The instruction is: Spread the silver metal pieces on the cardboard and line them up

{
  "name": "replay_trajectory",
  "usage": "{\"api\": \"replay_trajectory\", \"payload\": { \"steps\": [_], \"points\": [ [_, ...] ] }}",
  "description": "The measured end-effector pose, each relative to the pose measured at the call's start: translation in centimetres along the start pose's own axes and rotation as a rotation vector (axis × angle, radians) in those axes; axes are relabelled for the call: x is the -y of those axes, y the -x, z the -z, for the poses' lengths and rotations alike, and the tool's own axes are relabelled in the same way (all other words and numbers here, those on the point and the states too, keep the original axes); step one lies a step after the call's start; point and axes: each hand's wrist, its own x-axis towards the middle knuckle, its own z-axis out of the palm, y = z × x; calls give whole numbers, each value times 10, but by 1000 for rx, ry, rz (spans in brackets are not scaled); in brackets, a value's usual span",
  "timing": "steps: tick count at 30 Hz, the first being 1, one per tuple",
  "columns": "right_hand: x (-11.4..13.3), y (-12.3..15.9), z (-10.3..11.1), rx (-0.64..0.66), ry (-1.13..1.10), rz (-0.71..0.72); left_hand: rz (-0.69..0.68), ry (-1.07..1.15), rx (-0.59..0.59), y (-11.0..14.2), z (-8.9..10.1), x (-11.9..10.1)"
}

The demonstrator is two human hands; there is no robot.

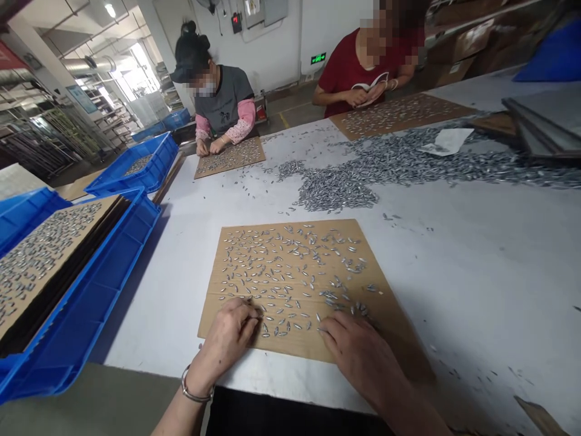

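A cardboard sheet lies on the table in front of me, scattered with small spindle-shaped silvery metal pieces. They are spaced apart on the left and bunched more closely on the right. My left hand is over the sheet's near left corner, fingers curled into a pinch; whatever is between them is hidden. A metal bracelet circles that wrist. Over the near right part, my right hand has its thumb and forefinger closed at a small metal piece.
Beyond the sheet spreads a big heap of metal pieces, with white paper on it. Blue crates hold covered cardboard sheets at left. Two people work across the table. Stacked flat panels stand at right.
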Motion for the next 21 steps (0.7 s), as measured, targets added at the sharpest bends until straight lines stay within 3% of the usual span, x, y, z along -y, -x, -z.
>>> {"api": "replay_trajectory", "payload": {
  "steps": [4,8,14,21],
  "points": [
    [-4,0,2,42,20,62,0,25,-29,13,0,-1],
    [-6,2,3,24,17,99,-157,39,-22,13,-23,-15],
    [-7,2,2,13,29,105,-135,-279,-35,1,-62,-25],
    [6,4,4,6,-60,126,-224,-412,-58,-2,-71,-29]
  ]
}}
